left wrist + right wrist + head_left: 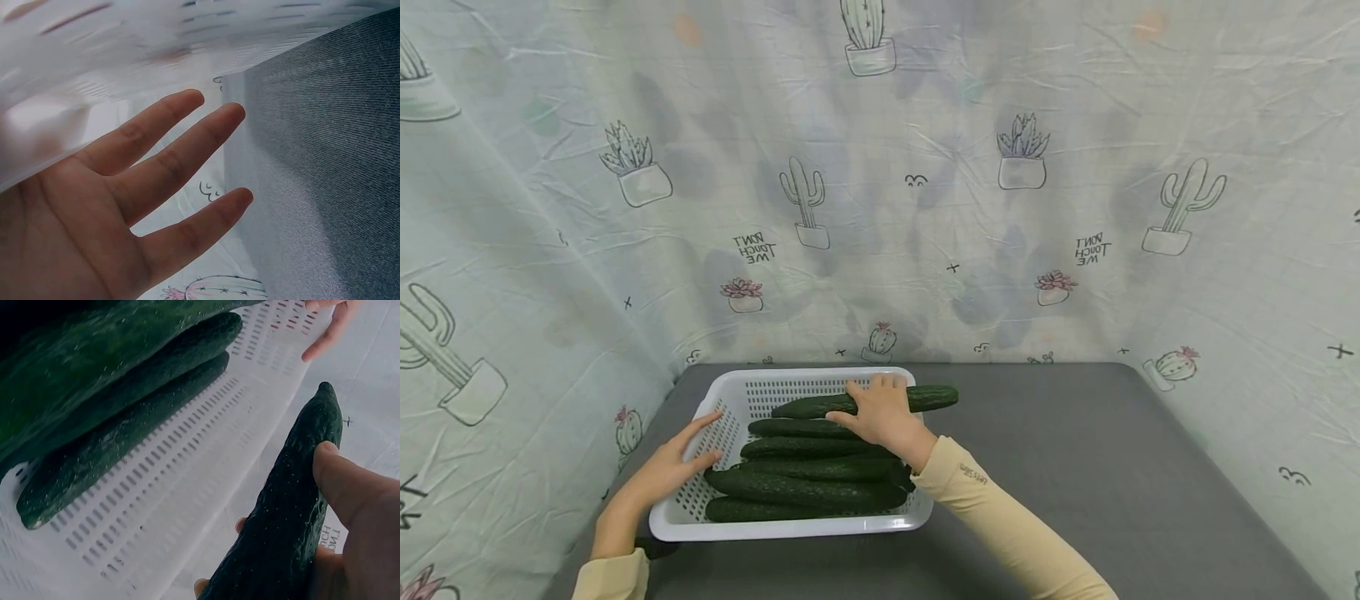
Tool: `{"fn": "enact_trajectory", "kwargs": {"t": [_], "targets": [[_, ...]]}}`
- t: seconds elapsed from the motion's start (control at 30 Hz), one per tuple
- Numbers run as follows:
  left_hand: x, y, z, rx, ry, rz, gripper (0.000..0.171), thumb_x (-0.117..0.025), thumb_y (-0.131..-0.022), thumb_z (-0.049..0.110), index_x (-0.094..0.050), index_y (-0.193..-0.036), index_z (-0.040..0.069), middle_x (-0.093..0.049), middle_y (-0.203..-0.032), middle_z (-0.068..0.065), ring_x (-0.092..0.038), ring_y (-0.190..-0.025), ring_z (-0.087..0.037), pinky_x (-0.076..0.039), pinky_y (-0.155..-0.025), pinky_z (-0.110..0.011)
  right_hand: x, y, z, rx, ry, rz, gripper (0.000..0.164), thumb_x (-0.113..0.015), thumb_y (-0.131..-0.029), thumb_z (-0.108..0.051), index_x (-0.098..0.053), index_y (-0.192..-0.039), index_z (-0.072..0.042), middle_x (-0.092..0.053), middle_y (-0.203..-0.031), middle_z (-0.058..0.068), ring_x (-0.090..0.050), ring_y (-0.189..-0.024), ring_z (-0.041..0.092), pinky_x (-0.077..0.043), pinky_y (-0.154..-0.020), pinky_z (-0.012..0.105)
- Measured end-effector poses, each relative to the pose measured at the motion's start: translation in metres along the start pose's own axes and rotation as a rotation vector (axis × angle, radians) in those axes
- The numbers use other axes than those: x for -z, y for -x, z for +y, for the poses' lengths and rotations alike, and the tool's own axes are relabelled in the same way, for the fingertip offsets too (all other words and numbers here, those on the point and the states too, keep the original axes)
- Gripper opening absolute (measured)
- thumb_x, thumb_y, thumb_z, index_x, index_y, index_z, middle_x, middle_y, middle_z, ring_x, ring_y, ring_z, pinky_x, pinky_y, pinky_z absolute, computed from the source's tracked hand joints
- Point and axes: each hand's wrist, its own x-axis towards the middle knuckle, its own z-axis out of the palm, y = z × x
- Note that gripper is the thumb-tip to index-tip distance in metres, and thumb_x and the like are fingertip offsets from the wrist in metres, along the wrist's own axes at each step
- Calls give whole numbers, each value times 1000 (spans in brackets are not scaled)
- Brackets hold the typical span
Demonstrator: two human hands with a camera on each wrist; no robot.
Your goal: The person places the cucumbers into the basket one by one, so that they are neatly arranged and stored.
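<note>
My right hand (883, 412) grips a long dark-green cucumber (932, 397) at the far side of a white slotted plastic basket (797, 530). In the right wrist view, the thumb (340, 478) lies along the held cucumber (281, 506), which is up above the basket's rim. Several other cucumbers (808, 487) lie side by side in the basket. My left hand (670, 467) rests at the basket's left rim, with thumb and one finger over the inside. Three straight, spread fingers of that left hand (125, 187) show outside the basket wall in the left wrist view.
The basket stands on a grey-covered table (1060, 467), whose surface extends to the right. A pale curtain (925, 208) printed with potted cacti hangs behind the table and along both sides.
</note>
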Motion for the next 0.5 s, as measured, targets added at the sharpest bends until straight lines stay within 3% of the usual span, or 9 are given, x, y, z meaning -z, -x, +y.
{"fn": "enact_trajectory", "kwargs": {"t": [0.3, 0.5], "targets": [[-1, -2, -3, 4, 3, -4, 68, -53, -92, 42, -23, -147, 14, -21, -148, -28, -26, -125, -57, -31, -85, -72, -12, -14, -15, -21, -35, -16, 69, -28, -85, -73, -39, -140, -34, -45, -134, 17, -42, -122, 35, -32, -99, 52], [-1, -4, -4, -7, -6, -2, 67, -53, -93, 40, -23, -147, 15, -22, -147, -29, -28, -124, -58, -31, -84, -72, -20, -20, -28, -38, 2, -38, 68, -26, -85, -74, -37, -140, -35, -45, -132, 16, -43, -122, 34, -33, -99, 50]]}}
